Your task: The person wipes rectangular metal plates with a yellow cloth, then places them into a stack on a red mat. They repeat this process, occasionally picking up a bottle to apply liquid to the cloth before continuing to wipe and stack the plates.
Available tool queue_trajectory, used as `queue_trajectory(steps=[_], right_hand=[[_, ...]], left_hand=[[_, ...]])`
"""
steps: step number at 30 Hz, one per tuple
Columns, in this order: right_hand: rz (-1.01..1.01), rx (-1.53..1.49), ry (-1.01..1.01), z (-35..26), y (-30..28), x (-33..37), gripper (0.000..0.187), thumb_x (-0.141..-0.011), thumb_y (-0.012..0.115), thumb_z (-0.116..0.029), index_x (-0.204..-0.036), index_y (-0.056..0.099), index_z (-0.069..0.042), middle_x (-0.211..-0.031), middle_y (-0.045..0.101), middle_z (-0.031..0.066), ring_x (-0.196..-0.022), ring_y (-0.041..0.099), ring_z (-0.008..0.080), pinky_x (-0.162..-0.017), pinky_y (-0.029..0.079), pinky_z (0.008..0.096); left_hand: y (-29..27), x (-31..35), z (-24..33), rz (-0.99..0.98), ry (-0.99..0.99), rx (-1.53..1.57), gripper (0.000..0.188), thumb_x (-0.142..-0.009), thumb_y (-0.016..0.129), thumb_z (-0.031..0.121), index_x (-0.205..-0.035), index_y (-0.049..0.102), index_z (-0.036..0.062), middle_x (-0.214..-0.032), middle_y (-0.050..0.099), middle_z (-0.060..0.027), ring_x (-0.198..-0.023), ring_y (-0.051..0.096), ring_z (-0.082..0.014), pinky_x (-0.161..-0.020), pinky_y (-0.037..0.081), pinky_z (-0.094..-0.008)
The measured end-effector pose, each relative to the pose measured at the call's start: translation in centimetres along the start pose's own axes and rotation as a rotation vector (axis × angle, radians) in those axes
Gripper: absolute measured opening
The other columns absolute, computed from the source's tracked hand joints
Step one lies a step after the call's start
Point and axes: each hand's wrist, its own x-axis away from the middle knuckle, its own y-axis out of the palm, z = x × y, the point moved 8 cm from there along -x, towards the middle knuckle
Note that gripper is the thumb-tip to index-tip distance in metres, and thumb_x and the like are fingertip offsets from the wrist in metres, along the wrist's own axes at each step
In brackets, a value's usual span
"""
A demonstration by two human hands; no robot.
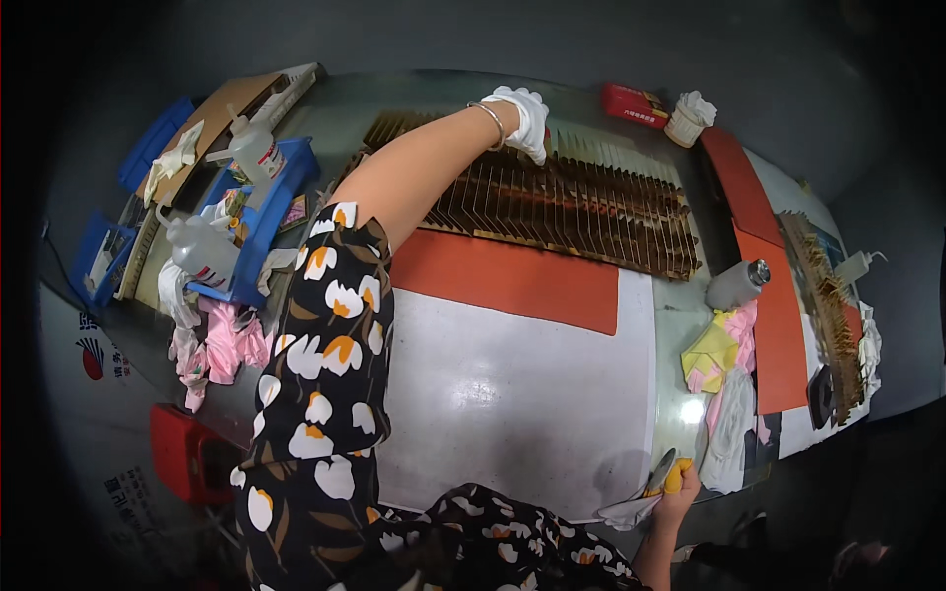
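Note:
My left hand (524, 120), in a white glove with a bangle at the wrist, reaches to the far side of a long rack of upright brown slats (572, 207). Its fingers curl downward among the slats; whatever they grip is hidden. At the lower right, my right hand (682, 485) is closed near the table's front edge. Something yellow (674, 478) covers or sits at its fingertips. Held there are a thin, dark, shiny rounded piece (661, 471) and a whitish cloth (629, 512). Under the rack's near side lies an orange-red mat (512, 286).
A white sheet (493, 374) covers the table before me. To the left, a blue tray (258, 231) holds squeeze bottles, with pink cloths (229, 340) beside it. On the right are a capped bottle (737, 284), a yellow cloth (709, 353) and another slatted strip (826, 315).

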Motion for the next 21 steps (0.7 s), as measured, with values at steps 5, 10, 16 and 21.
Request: queue_trajectory(steps=[5,10,16,21], right_hand=[[0.035,0.006,0.021,0.8,-0.6,0.2,0.02,-0.087,0.058,-0.019,-0.078,0.052,-0.002,-0.067,0.047,-0.0041,-0.061,0.041,0.0036,-0.054,0.032,0.0198],[0.011,0.001,0.051,0.4,-0.2,0.2,0.025,-0.086,0.061,-0.024,-0.078,0.053,-0.002,-0.069,0.05,-0.004,-0.062,0.043,0.004,-0.055,0.033,0.0193],[0.022,-0.063,0.073,1.2,-0.6,0.4,0.027,-0.087,0.062,-0.027,-0.079,0.053,-0.003,-0.069,0.049,-0.0042,-0.062,0.042,0.0036,-0.054,0.032,0.0194],[0.004,-0.086,0.082,1.5,-0.7,0.4,0.028,-0.087,0.062,-0.028,-0.08,0.052,-0.003,-0.068,0.049,-0.0042,-0.061,0.042,0.0034,-0.054,0.032,0.0192]], left_hand=[[1.1,-2.8,2.5,-0.046,0.105,-0.047,0.086,-0.065,0.07,0.052,-0.131,0.042,0.0043,-0.127,0.047,-0.014,-0.12,0.043,-0.0306,-0.098,0.037,-0.0419],[1.6,-4.1,2.7,-0.108,0.094,0.093,0.105,-0.061,0.078,0.046,-0.14,0.026,0.0007,-0.136,0.042,-0.0189,-0.122,0.045,-0.0331,-0.098,0.04,-0.0393],[-1.7,-2.1,0.1,-0.064,0.109,0.186,0.098,-0.065,0.078,0.041,-0.139,0.028,-0.0004,-0.132,0.046,-0.0221,-0.119,0.048,-0.0337,-0.098,0.041,-0.0375],[-2.4,0.4,-4.9,-0.118,-0.021,0.109,0.093,-0.067,0.076,0.041,-0.138,0.032,-0.0006,-0.132,0.046,-0.0219,-0.121,0.047,-0.0337,-0.101,0.039,-0.0378]])
